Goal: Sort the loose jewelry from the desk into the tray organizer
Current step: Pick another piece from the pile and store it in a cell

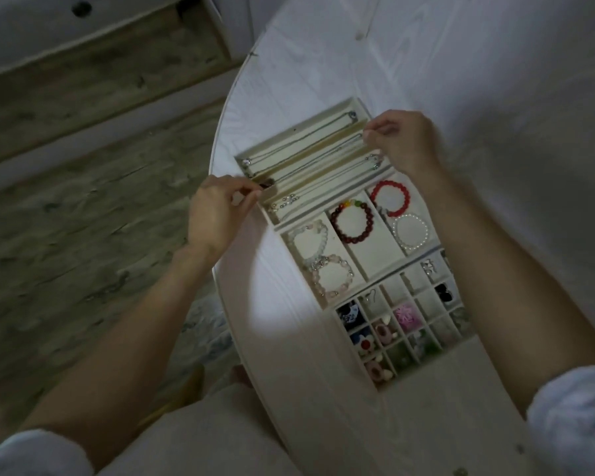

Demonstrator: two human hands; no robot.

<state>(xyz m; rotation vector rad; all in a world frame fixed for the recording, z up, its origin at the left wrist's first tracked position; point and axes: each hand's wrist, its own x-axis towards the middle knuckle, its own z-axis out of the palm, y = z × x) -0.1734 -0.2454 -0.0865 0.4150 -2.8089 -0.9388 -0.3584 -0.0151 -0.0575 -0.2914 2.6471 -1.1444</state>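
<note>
A cream tray organizer lies on the white counter, running from long slots at its far end through three bracelet compartments to a grid of small cells nearest the person. The left hand sits at the left end of the long slots, fingers curled and pinching the dark end of a thin silver necklace. The chain stretches taut along the middle long slot — other chains lie in the slots either side. In the compartments below are pale pink bead bracelets, a dark red bead bracelet, and a bright red bracelet above a white pearl one. The right hand is at the slot's right end, fingertips pinched on the chain's other end.
</note>
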